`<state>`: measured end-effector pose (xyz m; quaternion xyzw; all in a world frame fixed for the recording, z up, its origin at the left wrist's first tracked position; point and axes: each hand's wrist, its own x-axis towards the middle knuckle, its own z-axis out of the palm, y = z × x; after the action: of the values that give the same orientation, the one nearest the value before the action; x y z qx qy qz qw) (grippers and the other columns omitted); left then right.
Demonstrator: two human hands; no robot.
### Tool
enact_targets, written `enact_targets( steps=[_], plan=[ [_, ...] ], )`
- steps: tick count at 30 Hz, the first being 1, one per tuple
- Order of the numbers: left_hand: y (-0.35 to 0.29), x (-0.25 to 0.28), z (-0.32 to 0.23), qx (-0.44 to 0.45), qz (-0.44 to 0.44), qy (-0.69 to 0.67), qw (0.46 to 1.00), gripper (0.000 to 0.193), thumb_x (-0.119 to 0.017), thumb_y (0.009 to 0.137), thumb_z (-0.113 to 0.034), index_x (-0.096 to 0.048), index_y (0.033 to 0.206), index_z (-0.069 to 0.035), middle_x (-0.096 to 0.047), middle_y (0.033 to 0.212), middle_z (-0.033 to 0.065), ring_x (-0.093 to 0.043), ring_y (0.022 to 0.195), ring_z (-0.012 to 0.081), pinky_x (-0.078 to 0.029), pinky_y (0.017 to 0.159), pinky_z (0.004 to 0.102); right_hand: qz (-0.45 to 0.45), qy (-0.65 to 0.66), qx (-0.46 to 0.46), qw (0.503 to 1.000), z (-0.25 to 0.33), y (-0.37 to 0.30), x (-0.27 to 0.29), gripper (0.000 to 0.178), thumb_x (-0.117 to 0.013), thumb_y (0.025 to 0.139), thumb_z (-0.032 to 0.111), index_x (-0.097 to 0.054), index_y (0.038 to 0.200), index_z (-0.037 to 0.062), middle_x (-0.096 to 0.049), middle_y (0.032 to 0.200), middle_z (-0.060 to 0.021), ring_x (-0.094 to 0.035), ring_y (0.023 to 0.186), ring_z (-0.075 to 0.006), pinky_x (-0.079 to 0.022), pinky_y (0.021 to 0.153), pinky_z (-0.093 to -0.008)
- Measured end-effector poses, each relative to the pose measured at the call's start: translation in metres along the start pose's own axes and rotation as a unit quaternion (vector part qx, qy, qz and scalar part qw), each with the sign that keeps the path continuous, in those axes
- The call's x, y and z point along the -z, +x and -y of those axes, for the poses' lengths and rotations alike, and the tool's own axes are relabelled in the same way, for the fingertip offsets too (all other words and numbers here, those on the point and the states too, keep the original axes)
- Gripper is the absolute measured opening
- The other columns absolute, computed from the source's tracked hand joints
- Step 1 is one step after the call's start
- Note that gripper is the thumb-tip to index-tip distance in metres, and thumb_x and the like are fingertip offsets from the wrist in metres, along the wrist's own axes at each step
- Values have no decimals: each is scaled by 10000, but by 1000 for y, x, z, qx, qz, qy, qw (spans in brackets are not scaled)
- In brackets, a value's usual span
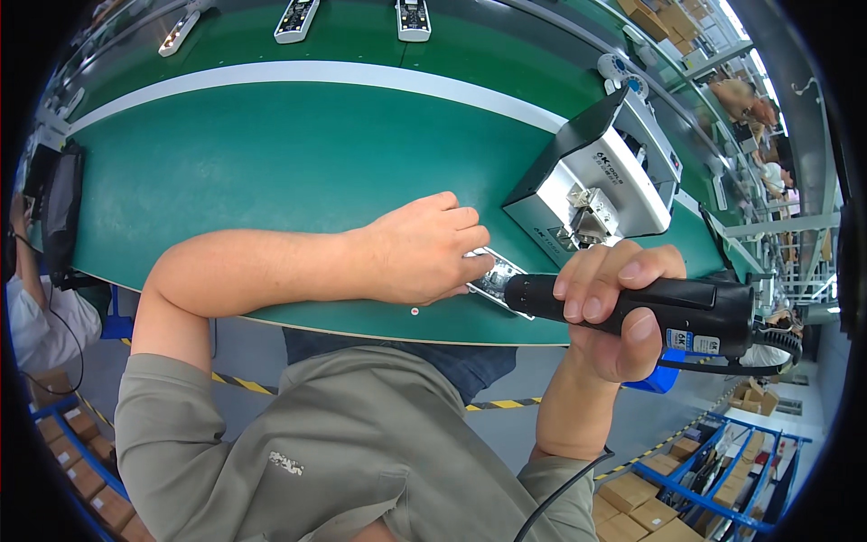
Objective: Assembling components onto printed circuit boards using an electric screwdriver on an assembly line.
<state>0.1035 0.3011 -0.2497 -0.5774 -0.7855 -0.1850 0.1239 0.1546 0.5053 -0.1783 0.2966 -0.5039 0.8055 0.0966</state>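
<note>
My right hand [619,303] wraps round a black electric screwdriver [691,312], held nearly level with its cable trailing off the back. The screwdriver's front end lies over a small white device housing with a circuit board [493,275] inside, near the table's front edge. Its tip is hidden, so I cannot tell whether it touches a screw. My left hand [432,253] has its fingers curled on the left end of that housing, gripping it against the table. Just beyond both hands stands a silver and black screw feeder [596,181].
Past the white strip [361,74] on the green workbench [271,172], similar open housings lie on the green line: one on the left [179,34], a second [296,20] and a third [413,20]. A tiny round piece [414,311] rests by my left wrist. Other people sit at both sides.
</note>
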Motion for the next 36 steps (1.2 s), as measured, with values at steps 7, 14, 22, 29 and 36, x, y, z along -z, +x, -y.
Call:
enact_targets(
  steps=[7, 14, 22, 29, 36],
  plan=[
    [1, 1, 3, 3, 15, -31, 999, 308, -673, 770, -252, -629, 1031, -94, -537, 983, 74, -493, 847, 217, -398, 773, 333, 67, -54, -12, 996, -3, 2, -2, 255, -601, 858, 223, -510, 1027, 56, -582, 695, -47, -551, 563, -152, -482, 603, -294],
    [4, 0, 6, 1, -5, -28, 1000, 293, -678, 774, -259, -641, 1012, -92, -537, 943, 71, -492, 833, 215, -400, 766, 331, -7, -24, 5, 1000, 22, 9, 11, 292, -663, 840, 193, -527, 1047, 39, -590, 682, -48, -576, 586, -166, -503, 601, -307],
    [0, -4, 3, -12, -25, -5, 1000, 277, -683, 768, -278, -658, 967, -88, -534, 864, 61, -479, 799, 206, -392, 744, 320, 4, -162, 110, 981, 49, 42, 46, 234, -560, 879, 189, -541, 1046, 26, -570, 686, -66, -552, 589, -161, -482, 603, -297],
    [3, 0, 0, -15, -15, -2, 1000, 283, -682, 773, -276, -659, 985, -89, -536, 868, 62, -478, 798, 206, -391, 736, 319, 4, -140, 74, 987, 39, 39, 42, 227, -562, 867, 177, -545, 1028, 19, -566, 683, -67, -548, 579, -160, -482, 598, -297],
    [3, 4, -1, 3, 10, -13, 1000, 294, -681, 782, -243, -635, 1023, -81, -552, 985, 77, -506, 855, 216, -406, 789, 332, -15, -88, 18, 996, 50, -2, 32, 268, -582, 841, 165, -529, 1056, 14, -575, 681, -68, -556, 578, -160, -486, 586, -294]
  ],
)
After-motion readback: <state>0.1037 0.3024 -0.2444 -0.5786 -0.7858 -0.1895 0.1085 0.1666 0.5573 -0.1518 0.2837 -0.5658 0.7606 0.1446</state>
